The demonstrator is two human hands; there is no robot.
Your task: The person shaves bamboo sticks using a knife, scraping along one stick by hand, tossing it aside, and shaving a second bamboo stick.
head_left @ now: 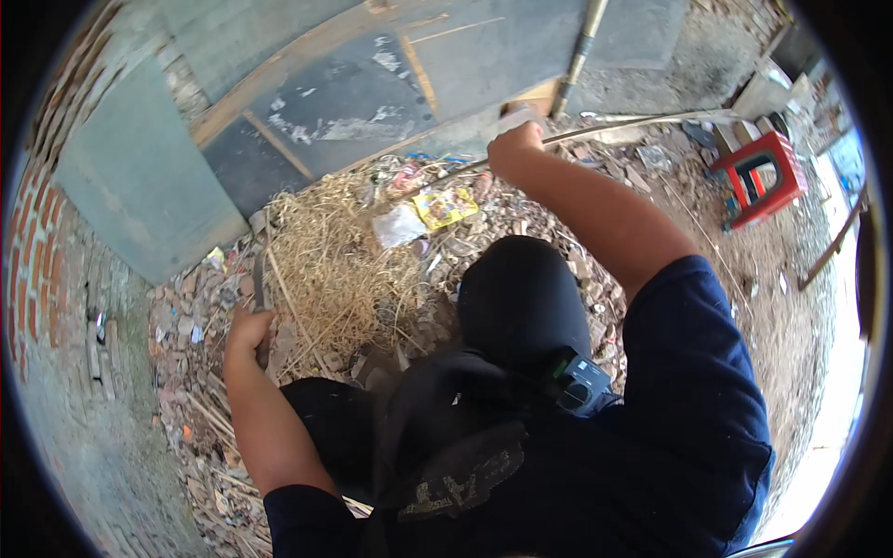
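My left hand (pixel 249 332) is closed around a dark, narrow tool (pixel 259 284) that looks like a blade, beside a heap of dry straw (pixel 326 256). Its exact kind is hard to make out. Stretched out ahead and to the right, my right hand (pixel 517 147) grips a long thin stick (pixel 642 122). The stick runs from the right side through my fist toward the straw. Something whitish (pixel 521 118) shows at the top of this fist, too blurred to name. A yellow packet (pixel 446 207) and a white plastic piece (pixel 398 226) lie on the rubble below the stick.
Leaning grey-green boards (pixel 149 177) and dark panels (pixel 344 102) stand ahead, with a pole (pixel 579 60) against them. A brick wall (pixel 42 251) rises on the left. A red plastic stool (pixel 765 181) lies at the right. Broken rubble (pixel 191 381) covers the ground around my legs.
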